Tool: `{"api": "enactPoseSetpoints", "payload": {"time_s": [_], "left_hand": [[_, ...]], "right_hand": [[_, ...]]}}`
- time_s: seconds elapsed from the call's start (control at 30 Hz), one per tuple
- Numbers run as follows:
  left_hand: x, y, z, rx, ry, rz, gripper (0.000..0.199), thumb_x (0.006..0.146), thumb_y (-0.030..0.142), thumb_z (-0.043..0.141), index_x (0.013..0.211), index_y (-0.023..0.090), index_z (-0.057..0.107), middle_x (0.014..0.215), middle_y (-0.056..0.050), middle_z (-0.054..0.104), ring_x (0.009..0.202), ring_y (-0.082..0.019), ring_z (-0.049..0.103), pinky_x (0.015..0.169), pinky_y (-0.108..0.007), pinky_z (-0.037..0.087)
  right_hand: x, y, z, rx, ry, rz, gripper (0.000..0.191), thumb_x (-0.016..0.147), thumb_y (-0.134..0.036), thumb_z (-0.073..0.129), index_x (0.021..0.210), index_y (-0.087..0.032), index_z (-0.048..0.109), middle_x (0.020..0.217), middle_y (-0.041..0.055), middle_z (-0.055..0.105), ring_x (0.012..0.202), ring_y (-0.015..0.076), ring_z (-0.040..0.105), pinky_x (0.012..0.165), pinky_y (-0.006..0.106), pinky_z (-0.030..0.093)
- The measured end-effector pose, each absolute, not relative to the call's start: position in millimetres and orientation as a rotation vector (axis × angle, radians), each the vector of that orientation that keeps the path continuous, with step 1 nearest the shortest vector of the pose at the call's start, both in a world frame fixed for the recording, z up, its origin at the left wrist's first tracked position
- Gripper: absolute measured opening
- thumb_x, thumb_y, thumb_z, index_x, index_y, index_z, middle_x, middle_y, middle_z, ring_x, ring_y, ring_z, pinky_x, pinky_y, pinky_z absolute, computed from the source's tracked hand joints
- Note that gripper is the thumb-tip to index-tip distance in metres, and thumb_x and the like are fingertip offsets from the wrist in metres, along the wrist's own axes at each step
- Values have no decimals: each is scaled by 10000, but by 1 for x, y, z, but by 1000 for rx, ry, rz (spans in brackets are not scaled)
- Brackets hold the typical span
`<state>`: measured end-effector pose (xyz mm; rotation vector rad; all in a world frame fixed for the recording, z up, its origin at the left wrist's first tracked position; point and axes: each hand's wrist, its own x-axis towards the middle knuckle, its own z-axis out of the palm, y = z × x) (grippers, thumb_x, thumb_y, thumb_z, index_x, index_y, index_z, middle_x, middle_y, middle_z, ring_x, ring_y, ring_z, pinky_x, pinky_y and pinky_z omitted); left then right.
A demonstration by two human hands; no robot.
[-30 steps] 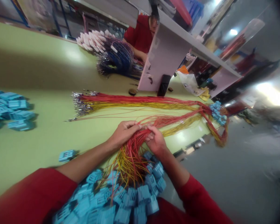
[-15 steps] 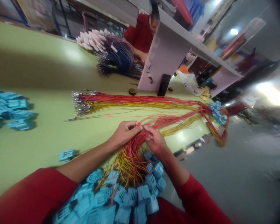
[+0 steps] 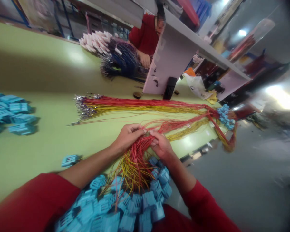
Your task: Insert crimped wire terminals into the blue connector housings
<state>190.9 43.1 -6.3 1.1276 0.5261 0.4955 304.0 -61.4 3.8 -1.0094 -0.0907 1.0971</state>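
- Left hand [image 3: 128, 138] and right hand [image 3: 161, 145] close together, both clamped on a bundle of red and yellow wires [image 3: 136, 164].
- Left hand has crept slightly up the bundle.
- Wires fall into a heap of blue plastic connectors [image 3: 142, 203], beside the green table [image 3: 38, 74].

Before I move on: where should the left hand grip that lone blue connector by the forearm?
Pinch the blue connector by its two long sides, coming from above, on the side away from the left forearm. It lies flat, apart from the heap of connectors, so those edges look free.
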Motion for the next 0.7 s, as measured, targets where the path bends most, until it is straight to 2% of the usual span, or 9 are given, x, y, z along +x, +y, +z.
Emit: {"api": "enactPoseSetpoints", "payload": {"time_s": [0.7], "left_hand": [[189, 42, -4, 1160, 524, 505, 306, 651, 403, 850, 694, 133, 712, 617, -9, 682, 549, -131, 588, 556, -229, 450]], "right_hand": [[300, -62, 6, -1040, -173, 1099, 261, 675, -144, 814, 665, -163, 554, 495, -128, 355, 425, 11, 187, 379, 126, 237]]}}
